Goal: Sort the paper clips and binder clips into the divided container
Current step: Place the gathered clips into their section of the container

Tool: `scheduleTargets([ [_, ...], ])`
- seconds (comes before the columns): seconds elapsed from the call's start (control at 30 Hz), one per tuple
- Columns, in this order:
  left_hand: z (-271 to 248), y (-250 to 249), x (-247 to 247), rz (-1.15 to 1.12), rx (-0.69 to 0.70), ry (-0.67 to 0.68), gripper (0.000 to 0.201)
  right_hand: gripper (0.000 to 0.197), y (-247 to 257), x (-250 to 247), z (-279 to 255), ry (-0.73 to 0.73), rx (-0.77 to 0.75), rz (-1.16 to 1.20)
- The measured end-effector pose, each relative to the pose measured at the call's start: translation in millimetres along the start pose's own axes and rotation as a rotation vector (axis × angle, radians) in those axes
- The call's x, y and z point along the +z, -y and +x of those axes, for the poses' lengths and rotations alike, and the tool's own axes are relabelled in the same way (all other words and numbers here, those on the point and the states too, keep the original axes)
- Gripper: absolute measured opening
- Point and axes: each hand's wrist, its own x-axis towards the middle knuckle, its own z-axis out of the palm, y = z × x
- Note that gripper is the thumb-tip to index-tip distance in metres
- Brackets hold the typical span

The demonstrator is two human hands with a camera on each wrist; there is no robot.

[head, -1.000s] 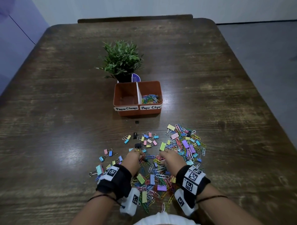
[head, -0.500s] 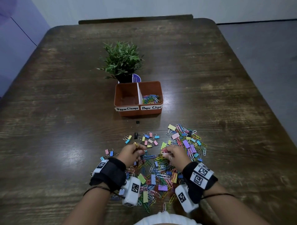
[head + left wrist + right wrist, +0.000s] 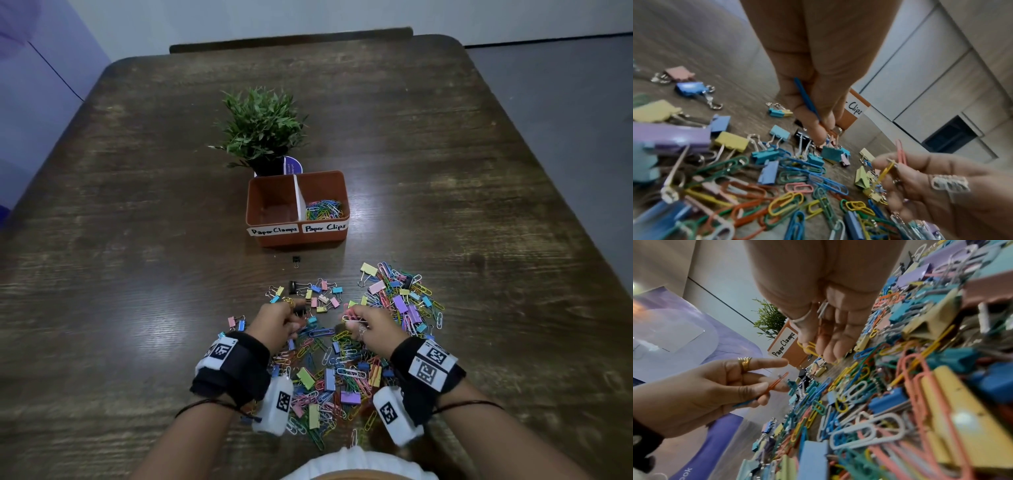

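An orange divided container (image 3: 298, 240) stands mid-table; its left half, labelled Paper Clamps, looks empty and its right half holds paper clips (image 3: 323, 209). A mixed pile of coloured paper clips and binder clips (image 3: 342, 370) lies in front of me. My left hand (image 3: 284, 320) hovers over the pile's far edge and pinches a blue and an orange paper clip (image 3: 807, 100). My right hand (image 3: 359, 320), close beside it, pinches yellow paper clips (image 3: 807, 347), with a pink one (image 3: 900, 154) and pale ones against the palm.
A small potted plant (image 3: 263, 126) stands right behind the container. One black binder clip (image 3: 295, 261) lies alone just in front of it. Loose binder clips (image 3: 318, 294) are scattered between hands and container, and more clips (image 3: 400, 301) spread to the right.
Both hands have risen off the pile and shifted a little toward the container, each keeping hold of paper clips.
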Motion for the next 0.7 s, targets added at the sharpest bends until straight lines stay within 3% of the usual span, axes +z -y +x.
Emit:
scheduleTargets([
  [0.17, -1.6, -11.3, 3.3, -0.052, 0.059, 0.017, 0.043, 0.019, 5.3, 12.4, 7.6, 0.079, -0.041, 0.053],
  [0.37, 2.9, -10.6, 4.0, -0.237, 0.025, 0.017, 0.033, 0.021, 8.9, 17.7, 10.3, 0.120, -0.048, 0.243],
  [0.53, 2.1, -5.5, 7.7, -0.300, 0.026, 0.057, 0.029, 0.019, 9.4, 17.1, 10.8, 0.106, -0.037, 0.265],
  [0.7, 0.5, 2.2, 6.1, -0.200, 0.002, 0.039, 0.031, 0.019, 7.2, 13.6, 12.7, -0.013, 0.023, 0.312],
])
